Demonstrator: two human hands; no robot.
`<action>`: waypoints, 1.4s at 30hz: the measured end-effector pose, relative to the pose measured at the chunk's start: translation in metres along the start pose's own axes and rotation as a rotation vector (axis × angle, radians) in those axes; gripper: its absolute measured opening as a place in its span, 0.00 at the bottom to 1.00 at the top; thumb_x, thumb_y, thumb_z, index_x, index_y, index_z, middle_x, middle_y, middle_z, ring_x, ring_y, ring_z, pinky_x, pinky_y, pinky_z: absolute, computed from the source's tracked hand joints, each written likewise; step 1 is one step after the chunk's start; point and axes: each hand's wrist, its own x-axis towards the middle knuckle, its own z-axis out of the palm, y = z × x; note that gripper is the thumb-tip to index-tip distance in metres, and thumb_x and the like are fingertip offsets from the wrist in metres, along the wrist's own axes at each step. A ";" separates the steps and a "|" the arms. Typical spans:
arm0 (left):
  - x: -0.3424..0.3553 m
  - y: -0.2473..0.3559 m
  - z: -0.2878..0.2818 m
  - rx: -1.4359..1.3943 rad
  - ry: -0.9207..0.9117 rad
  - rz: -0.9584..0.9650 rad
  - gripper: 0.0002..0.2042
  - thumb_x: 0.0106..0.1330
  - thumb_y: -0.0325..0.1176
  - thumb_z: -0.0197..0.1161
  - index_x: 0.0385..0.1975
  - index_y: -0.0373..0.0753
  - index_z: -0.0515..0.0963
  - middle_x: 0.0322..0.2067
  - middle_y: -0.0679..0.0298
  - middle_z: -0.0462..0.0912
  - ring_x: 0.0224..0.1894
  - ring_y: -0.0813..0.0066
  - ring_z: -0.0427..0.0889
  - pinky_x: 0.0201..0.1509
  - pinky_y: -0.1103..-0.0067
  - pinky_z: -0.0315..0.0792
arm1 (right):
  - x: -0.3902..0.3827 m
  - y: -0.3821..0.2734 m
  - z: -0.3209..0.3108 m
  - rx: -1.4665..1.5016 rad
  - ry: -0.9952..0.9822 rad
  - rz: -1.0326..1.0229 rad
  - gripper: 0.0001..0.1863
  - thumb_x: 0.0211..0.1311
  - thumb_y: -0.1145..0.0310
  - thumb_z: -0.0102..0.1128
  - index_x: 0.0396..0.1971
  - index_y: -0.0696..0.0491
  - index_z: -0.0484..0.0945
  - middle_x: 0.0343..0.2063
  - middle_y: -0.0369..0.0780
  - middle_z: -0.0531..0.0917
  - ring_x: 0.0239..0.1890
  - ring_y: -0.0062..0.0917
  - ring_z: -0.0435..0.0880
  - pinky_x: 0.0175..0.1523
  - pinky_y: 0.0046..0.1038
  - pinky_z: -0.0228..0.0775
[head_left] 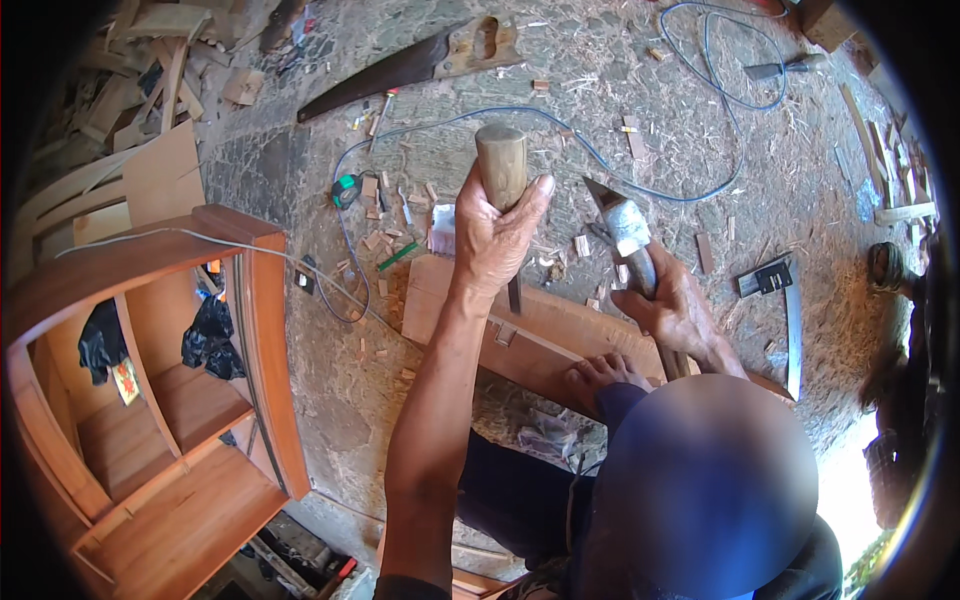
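Note:
My left hand (493,230) is closed round the thick wooden handle of a chisel (502,165). The chisel's narrow dark blade points down over a reddish wooden beam (540,366), which has a small cut slot in its face. I cannot tell whether the tip touches the wood. To the right, my right hand (672,305) grips a wooden-handled striking tool (628,228) with a silvery head and a dark pointed end, raised beside the beam. My bare foot (603,374) rests on the beam.
A wooden cabinet (265,330) with black plastic bags inside stands at left. A handsaw (400,72), a green-black tape measure (346,190), a green pencil-like stick (397,256), a square (793,330) and a blue cable (600,160) lie among wood chips. Scrap wood (150,90) is heaped far left.

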 end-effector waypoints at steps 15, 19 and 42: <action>-0.007 -0.045 0.001 0.246 0.069 -0.106 0.17 0.60 0.34 0.77 0.39 0.34 0.76 0.29 0.62 0.83 0.30 0.77 0.79 0.35 0.74 0.76 | 0.023 0.014 0.004 0.138 0.012 0.127 0.21 0.55 0.71 0.69 0.49 0.56 0.75 0.23 0.38 0.77 0.22 0.23 0.78 0.30 0.31 0.69; -0.007 -0.043 0.002 0.235 0.077 -0.114 0.17 0.59 0.34 0.77 0.40 0.34 0.76 0.29 0.62 0.83 0.30 0.77 0.80 0.35 0.74 0.77 | 0.025 0.026 0.007 0.074 0.028 0.048 0.21 0.54 0.70 0.70 0.48 0.56 0.76 0.24 0.39 0.77 0.26 0.26 0.78 0.35 0.33 0.70; -0.008 -0.048 0.015 0.367 0.045 0.058 0.17 0.60 0.37 0.74 0.38 0.35 0.74 0.30 0.52 0.83 0.31 0.55 0.84 0.36 0.66 0.76 | 0.062 -0.066 -0.046 -0.358 0.212 -0.347 0.19 0.64 0.71 0.63 0.54 0.54 0.73 0.22 0.37 0.81 0.21 0.22 0.80 0.26 0.32 0.75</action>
